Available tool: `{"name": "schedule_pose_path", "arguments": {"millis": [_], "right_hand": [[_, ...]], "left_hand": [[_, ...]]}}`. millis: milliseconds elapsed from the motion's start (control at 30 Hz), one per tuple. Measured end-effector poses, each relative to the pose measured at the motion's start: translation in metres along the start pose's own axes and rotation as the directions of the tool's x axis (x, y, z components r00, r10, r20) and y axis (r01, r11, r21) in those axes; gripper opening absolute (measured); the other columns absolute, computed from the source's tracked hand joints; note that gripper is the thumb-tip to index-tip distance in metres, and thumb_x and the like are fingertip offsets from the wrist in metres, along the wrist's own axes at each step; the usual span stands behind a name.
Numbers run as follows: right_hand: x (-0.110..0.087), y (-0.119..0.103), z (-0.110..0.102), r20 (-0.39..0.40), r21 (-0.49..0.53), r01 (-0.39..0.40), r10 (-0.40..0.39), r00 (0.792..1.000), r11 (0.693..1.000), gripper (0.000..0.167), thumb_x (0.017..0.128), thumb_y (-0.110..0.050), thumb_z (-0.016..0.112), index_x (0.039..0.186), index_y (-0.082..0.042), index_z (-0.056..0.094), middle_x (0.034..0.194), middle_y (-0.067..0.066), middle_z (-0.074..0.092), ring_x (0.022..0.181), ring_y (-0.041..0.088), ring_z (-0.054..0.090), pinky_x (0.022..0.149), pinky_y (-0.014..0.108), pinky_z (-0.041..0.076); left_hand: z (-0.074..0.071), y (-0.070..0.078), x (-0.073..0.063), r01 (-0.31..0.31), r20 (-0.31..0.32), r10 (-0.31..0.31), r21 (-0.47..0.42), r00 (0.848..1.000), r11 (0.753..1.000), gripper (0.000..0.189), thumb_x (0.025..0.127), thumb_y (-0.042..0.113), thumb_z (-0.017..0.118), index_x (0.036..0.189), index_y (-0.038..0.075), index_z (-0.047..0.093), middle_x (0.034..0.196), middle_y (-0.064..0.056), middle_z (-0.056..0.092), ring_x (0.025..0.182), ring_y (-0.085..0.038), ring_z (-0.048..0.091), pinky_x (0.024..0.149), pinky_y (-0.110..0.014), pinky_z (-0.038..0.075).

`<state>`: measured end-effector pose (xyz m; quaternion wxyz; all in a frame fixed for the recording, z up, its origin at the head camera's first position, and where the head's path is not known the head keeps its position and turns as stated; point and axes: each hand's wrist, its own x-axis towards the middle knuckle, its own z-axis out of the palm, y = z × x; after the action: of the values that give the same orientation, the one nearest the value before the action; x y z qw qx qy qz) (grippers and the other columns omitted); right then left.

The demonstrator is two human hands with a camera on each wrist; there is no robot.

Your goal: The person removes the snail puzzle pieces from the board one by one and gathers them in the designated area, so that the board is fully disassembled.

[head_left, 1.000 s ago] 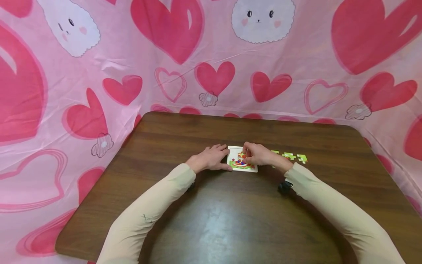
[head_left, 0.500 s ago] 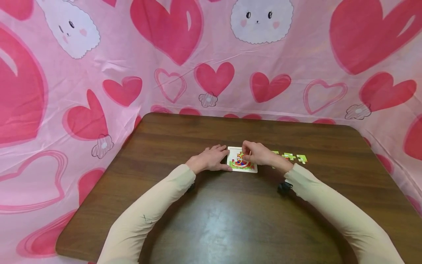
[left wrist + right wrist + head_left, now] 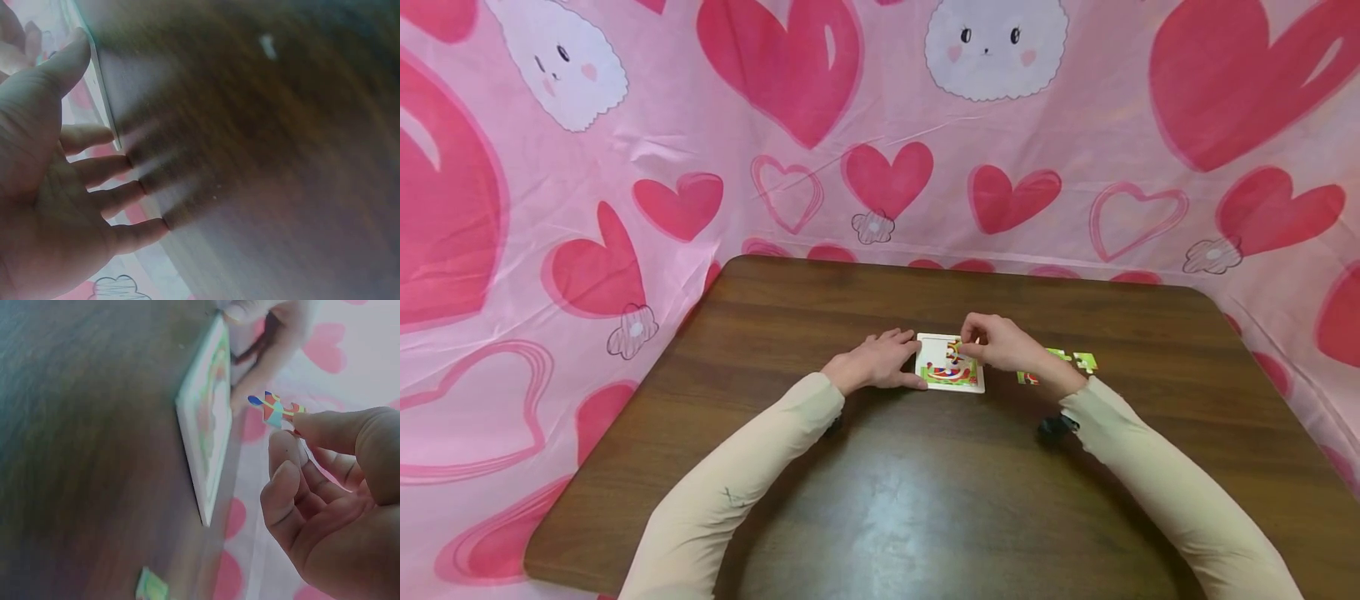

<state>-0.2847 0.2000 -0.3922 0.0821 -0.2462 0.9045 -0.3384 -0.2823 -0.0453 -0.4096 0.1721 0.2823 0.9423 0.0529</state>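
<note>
A small square puzzle tray [image 3: 951, 390] with a white frame lies on the table, coloured pieces filling its lower part and bare white showing above. My left hand [image 3: 878, 362] rests at the tray's left side, fingers spread and fairly straight; the thumb [image 3: 72, 56] lies along the rim in the left wrist view. Between thumb and fingertips, my right hand [image 3: 1002, 344] pinches a puzzle piece [image 3: 273, 411] in blue, red, yellow and turquoise. In the right wrist view this piece is held up off the tray.
Several loose puzzle pieces [image 3: 1086, 361] in green and red lie right of the tray, some partly covered by the right forearm. The brown wooden table [image 3: 880, 483] reaches back to a pink cloth [image 3: 895, 108] printed with hearts.
My right hand has shifted right and slightly back with the puzzle piece, uncovering more of the tray's white middle. The left hand has stayed at the tray's left edge.
</note>
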Motion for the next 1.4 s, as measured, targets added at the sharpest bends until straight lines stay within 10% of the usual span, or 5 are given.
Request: {"name": "schedule_pose_path", "arguments": {"millis": [367, 1400], "right_hand": [[-0.027, 0.021, -0.033, 0.019, 0.217, -0.091, 0.089, 0.996, 0.972, 0.019, 0.091, -0.018, 0.071, 0.095, -0.005, 0.058, 0.076, 0.014, 0.06, 0.059, 0.026, 0.057, 0.049, 0.034, 0.05], [-0.075, 0.078, -0.058, 0.036, 0.173, -0.18, 0.176, 0.984, 0.968, 0.019, 0.093, -0.017, 0.068, 0.098, -0.001, 0.06, 0.077, 0.01, 0.06, 0.061, 0.017, 0.058, 0.055, 0.034, 0.053]], "left_hand": [[0.0, -0.001, -0.001, -0.02, -0.01, 0.021, 0.017, 1.0, 1.0, 0.08, 0.088, 0.065, 0.058, 0.15, 0.017, 0.039, 0.163, -0.01, 0.024, 0.152, -0.033, 0.019, 0.119, -0.059, 0.021], [0.002, -0.003, -0.001, -0.012, -0.002, 0.012, 0.001, 1.0, 1.0, 0.084, 0.087, 0.067, 0.057, 0.152, 0.019, 0.036, 0.164, -0.008, 0.022, 0.152, -0.031, 0.017, 0.119, -0.059, 0.02]]}}
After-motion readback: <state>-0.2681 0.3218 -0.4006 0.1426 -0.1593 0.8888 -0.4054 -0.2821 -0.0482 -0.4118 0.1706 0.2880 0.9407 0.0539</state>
